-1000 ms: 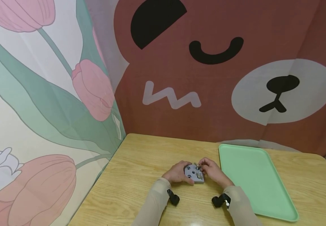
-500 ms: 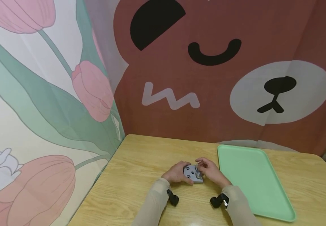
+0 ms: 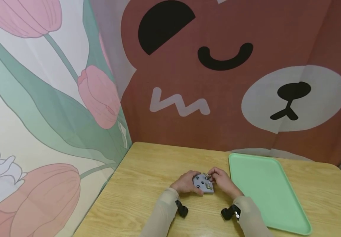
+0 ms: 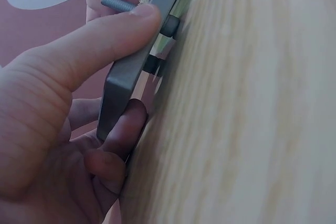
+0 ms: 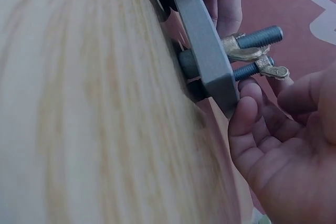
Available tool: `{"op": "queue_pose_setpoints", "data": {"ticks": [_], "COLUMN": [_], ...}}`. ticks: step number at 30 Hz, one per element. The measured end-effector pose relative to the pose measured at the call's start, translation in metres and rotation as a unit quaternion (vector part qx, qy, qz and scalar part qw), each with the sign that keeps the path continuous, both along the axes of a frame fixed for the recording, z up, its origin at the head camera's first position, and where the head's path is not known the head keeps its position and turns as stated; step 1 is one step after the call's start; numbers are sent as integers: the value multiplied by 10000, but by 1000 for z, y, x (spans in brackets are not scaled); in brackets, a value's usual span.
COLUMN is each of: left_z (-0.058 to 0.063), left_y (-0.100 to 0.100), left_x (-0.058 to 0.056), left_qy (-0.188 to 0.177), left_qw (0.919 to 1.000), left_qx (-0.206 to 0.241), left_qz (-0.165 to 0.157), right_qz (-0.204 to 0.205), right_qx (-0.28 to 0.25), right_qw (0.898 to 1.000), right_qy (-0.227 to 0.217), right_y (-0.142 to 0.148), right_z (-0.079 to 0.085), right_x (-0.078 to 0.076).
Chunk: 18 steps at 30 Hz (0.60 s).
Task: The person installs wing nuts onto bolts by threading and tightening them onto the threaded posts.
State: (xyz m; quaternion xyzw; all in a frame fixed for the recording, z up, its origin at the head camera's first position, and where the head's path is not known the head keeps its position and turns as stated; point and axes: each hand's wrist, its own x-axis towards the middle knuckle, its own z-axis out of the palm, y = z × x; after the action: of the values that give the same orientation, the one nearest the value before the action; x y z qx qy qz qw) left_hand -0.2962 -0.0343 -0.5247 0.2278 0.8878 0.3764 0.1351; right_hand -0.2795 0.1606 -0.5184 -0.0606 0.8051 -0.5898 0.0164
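Note:
A grey plate [image 3: 199, 181] with several holes is held just above the wooden table, my left hand [image 3: 185, 183] gripping its left side. In the left wrist view the left thumb [image 4: 123, 32] presses the plate's upper face, with fingers underneath. Two threaded bolts stick up through the plate's right side. The larger bolt [image 5: 262, 36] carries a brass-coloured wing nut [image 5: 244, 52]. On the thinner bolt [image 5: 245, 72] sits another wing nut [image 5: 274, 70], near its end. My right hand [image 3: 222, 182] pinches this wing nut, its lower fingers by the plate's edge. Bolt heads [image 5: 187, 62] show beneath.
A light green tray [image 3: 265, 191] lies on the table [image 3: 146, 168] to the right of the hands. Behind the table hangs a cloth with a bear print [image 3: 226, 89]; a tulip-print cloth [image 3: 55, 108] hangs at the left.
My right fingers shifted over the wing nut half a second ago and have drawn back slightly rightward since. The left hand keeps its hold on the plate, which stays in about the same place.

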Motion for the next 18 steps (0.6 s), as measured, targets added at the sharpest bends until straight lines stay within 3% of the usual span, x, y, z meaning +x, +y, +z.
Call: {"op": "queue_pose_setpoints", "data": {"ticks": [10, 18], "left_z": [0, 2], "left_y": [0, 0], "left_x": [0, 1], "left_qy": [-16, -33], "left_qw": [10000, 9999], "left_qx": [-78, -97], "left_qz": [56, 87], "right_qz": [277, 148], "right_qx": [548, 653], "right_qw": [9977, 9972], "right_qy": [295, 329], "right_y": [3, 2], "right_z": [-5, -6], "right_x": [-3, -2]}}
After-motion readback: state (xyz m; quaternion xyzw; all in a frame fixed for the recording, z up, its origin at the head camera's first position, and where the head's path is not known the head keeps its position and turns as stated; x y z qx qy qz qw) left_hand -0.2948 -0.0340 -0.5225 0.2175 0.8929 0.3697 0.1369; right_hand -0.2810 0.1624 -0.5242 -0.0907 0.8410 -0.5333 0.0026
